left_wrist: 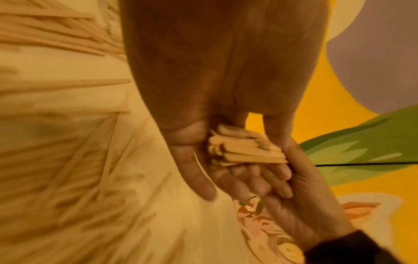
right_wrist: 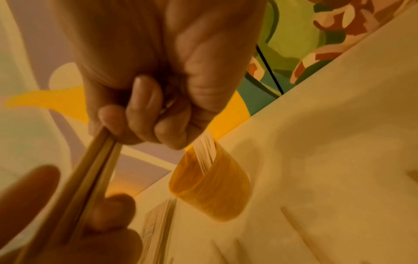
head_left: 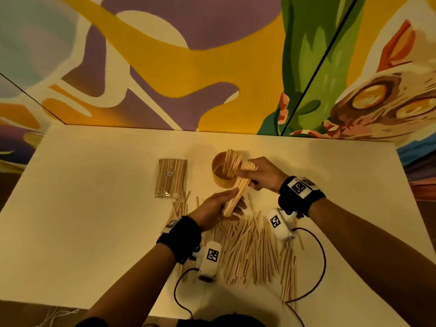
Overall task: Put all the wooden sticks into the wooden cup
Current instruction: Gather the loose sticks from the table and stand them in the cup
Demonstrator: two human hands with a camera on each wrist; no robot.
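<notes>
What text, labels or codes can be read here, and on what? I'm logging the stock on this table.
White label on the clear packet of wooden sticks: printed lines, too small to read.
Square black-and-white markers on the black wristbands and white wrist cameras: patterns only, no words.
No other text shows.

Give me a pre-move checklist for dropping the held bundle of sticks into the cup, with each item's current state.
1. Bundle secured: ok. The right hand grips the upper end of the bundle of sticks; the left hand cups the lower end.
2. Cup upright: ok. The wooden cup stands on the table.
3. Room in cup: ok. Sticks already fill its right side; the left side looks free.
4. Bundle ends aligned: cannot tell, the left wrist view shows them slightly staggered.
5. Bundle over the opening: not ok, it is tilted beside the cup.
6. Work remaining: not ok. A loose pile of sticks and a wrapped pack lie on the table.
</notes>
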